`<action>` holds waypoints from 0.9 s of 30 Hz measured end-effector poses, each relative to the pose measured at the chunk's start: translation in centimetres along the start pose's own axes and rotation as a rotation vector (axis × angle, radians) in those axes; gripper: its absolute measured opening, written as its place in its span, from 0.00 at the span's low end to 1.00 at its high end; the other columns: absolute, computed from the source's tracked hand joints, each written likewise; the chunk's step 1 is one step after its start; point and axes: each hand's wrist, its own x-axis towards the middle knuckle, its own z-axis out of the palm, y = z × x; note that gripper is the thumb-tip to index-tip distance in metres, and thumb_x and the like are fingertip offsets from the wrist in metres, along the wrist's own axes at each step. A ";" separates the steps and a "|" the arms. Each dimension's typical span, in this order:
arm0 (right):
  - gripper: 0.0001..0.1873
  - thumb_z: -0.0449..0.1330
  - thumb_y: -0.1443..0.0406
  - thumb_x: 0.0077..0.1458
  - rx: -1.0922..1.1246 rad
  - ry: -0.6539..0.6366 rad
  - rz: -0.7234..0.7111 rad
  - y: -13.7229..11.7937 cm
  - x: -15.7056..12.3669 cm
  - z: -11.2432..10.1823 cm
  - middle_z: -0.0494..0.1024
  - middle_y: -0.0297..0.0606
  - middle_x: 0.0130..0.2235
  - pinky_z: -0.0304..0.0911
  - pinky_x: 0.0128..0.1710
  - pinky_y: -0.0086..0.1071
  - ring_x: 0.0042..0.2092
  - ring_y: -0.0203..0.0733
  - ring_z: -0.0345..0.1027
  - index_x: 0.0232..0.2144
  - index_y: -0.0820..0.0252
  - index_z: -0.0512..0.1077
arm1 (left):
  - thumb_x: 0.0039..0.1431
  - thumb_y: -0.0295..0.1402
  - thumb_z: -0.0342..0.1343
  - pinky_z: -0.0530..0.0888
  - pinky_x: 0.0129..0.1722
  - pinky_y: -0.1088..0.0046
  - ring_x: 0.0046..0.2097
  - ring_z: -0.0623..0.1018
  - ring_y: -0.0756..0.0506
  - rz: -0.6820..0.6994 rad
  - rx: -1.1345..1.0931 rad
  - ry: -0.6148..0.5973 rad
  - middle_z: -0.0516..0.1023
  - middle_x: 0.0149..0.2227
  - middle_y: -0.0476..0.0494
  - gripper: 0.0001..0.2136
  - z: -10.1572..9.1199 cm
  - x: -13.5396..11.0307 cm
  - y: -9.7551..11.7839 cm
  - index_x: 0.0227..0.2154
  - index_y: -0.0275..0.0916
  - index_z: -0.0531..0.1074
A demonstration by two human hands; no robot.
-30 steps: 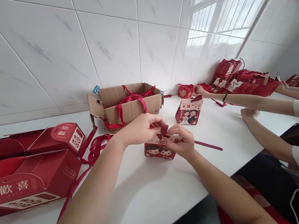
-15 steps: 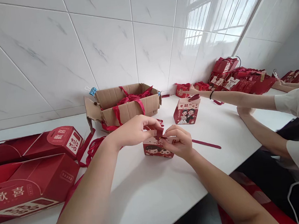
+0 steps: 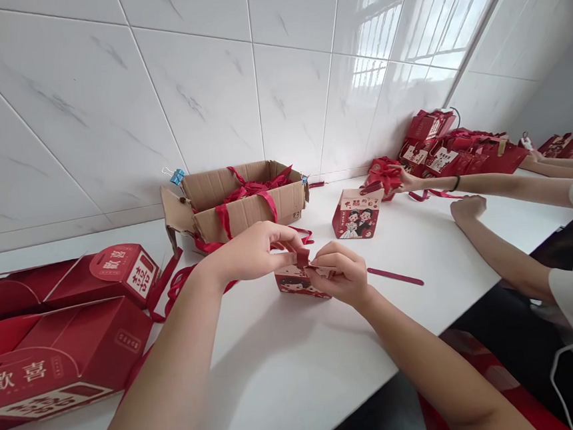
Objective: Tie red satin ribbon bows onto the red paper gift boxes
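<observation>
A small red gift box (image 3: 300, 286) with a cartoon print is on the white table in front of me, its top partly hidden by my fingers. Above it, a dark red strap (image 3: 303, 258) is bent into a loop. My left hand (image 3: 264, 249) is closed, pinching this strap between thumb and fingers. From the other side, my right hand (image 3: 340, 274) is closed on the strap's lower end at the top of the box. A finished-looking gift box (image 3: 357, 214) with a couple printed on it stands just behind. One loose dark red strap (image 3: 396, 276) lies flat to the right.
An open cardboard box (image 3: 246, 215) holding red ribbons stands by the wall, with a blue binder clip (image 3: 177, 176). Larger red boxes (image 3: 67, 348) lie at left. At right, a co-worker's hand (image 3: 408, 179) touches a red bow (image 3: 383, 174), near piled gift boxes (image 3: 442, 154).
My fingers have shifted slightly on the strap, and the gift box has moved up a little. The co-worker's hand has drawn rightward with the red-ribboned item.
</observation>
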 end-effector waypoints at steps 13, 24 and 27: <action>0.12 0.61 0.73 0.50 -0.055 -0.010 -0.040 -0.2 0.2 -0.1 0.70 0.32 0.26 0.66 0.21 0.29 0.25 0.34 0.65 0.34 0.54 0.66 | 0.53 0.37 0.56 0.74 0.39 0.71 0.41 0.77 0.44 -0.021 -0.023 0.024 0.79 0.36 0.48 0.07 0.3 0.2 -0.2 0.32 0.41 0.76; 0.12 0.62 0.73 0.49 -0.072 0.003 -0.049 0.2 0.1 0.1 0.70 0.32 0.25 0.66 0.22 0.28 0.25 0.34 0.65 0.34 0.55 0.67 | 0.54 0.36 0.55 0.74 0.40 0.72 0.43 0.77 0.44 -0.070 0.003 -0.080 0.80 0.38 0.50 0.07 -0.3 -0.1 -0.2 0.34 0.44 0.77; 0.11 0.62 0.74 0.49 -0.066 0.012 -0.041 0.5 0.0 0.1 0.70 0.32 0.25 0.66 0.22 0.28 0.25 0.34 0.66 0.32 0.55 0.67 | 0.53 0.34 0.56 0.74 0.41 0.70 0.43 0.77 0.44 -0.049 -0.027 -0.077 0.80 0.38 0.48 0.07 -0.2 0.2 -0.9 0.34 0.43 0.76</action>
